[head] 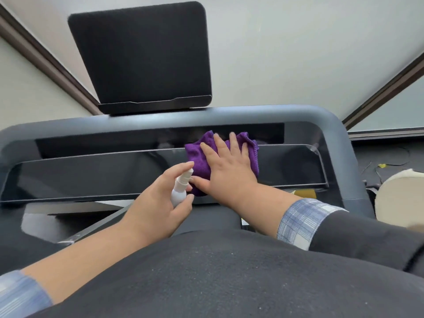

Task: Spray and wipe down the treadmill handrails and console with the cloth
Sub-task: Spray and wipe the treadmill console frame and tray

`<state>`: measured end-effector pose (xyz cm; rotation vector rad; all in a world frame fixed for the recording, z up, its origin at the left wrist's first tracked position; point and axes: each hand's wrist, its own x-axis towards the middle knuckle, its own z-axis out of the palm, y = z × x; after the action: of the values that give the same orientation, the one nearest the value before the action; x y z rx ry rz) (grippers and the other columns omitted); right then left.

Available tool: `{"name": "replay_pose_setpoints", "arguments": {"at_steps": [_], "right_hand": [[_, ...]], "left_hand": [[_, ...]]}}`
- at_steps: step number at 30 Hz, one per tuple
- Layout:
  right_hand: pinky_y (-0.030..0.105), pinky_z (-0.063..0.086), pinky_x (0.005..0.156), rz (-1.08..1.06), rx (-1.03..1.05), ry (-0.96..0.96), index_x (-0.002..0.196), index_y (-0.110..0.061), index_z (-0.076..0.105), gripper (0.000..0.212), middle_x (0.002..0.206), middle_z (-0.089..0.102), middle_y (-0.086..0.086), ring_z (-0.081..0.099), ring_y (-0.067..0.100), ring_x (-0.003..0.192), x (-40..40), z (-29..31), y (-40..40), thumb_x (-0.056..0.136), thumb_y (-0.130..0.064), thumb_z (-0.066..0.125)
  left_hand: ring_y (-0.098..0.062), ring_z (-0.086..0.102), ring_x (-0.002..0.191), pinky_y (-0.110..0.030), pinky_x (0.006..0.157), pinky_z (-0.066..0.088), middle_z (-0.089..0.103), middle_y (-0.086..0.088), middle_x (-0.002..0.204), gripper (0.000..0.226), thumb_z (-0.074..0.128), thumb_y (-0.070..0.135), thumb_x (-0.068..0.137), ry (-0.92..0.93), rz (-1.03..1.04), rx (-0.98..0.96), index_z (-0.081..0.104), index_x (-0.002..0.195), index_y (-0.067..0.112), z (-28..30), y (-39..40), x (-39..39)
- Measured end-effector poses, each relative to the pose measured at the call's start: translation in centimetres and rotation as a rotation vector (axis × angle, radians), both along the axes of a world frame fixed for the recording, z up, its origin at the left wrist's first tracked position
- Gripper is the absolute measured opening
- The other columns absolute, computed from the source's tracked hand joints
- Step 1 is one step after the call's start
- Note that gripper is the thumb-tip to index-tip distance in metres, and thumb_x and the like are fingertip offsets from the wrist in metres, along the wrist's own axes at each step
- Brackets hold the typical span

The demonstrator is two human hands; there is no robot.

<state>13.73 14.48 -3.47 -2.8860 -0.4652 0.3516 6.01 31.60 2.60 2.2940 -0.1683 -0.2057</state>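
While left hand (158, 203) grips bottle (180, 191), right hand (229, 166) flat

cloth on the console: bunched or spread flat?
Bunched. The purple cloth sits crumpled in folds under the flat right hand on the dark console panel, its edges puffing up beyond the fingertips.

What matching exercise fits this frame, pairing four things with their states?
Things:
1. purple cloth
2. spray bottle
3. tablet holder
4. right hand

States:
A. gripped in the left hand
B. stands above the console
C. pressed flat on the console
D. open, fingers spread on the cloth

Pairs: 1-C, 2-A, 3-B, 4-D
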Motion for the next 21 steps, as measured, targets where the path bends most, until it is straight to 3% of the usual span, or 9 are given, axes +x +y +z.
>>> {"name": "replay_pose_setpoints", "arguments": {"at_steps": [6,13,21], "right_hand": [[0.06,0.0,0.12,0.068,-0.002,-0.004,0.158,-0.026,0.01,0.096,0.167,-0.002,0.007,-0.012,0.037,0.151,0.1,0.1,5.8,0.084,-0.084,0.029],[0.055,0.001,0.123,0.143,0.004,-0.001,0.159,-0.016,0.01,0.091,0.167,-0.005,0.009,-0.012,0.033,0.152,-0.2,0.4,14.2,0.091,-0.074,0.029],[0.052,0.0,0.123,0.214,-0.012,-0.005,0.159,-0.016,0.011,0.088,0.167,-0.005,0.007,-0.011,0.032,0.153,-0.5,0.2,24.2,0.093,-0.071,0.028]], "left_hand": [[0.004,0.059,0.083,-0.005,0.074,0.041,0.057,0.024,0.098,0.084,0.069,0.012,0.087,-0.009,0.089,-0.001,0.025,0.121,0.075,0.0,5.1,-1.2],[0.009,0.057,0.096,0.0,0.078,0.037,0.049,0.042,0.108,0.086,0.068,0.012,0.087,-0.033,0.196,0.016,0.022,0.124,0.074,0.3,13.0,-3.7],[-0.002,0.058,0.096,-0.004,0.081,0.038,0.057,0.025,0.102,0.081,0.066,0.015,0.088,-0.028,0.312,0.017,0.024,0.124,0.073,-0.6,21.9,-7.1]]}}
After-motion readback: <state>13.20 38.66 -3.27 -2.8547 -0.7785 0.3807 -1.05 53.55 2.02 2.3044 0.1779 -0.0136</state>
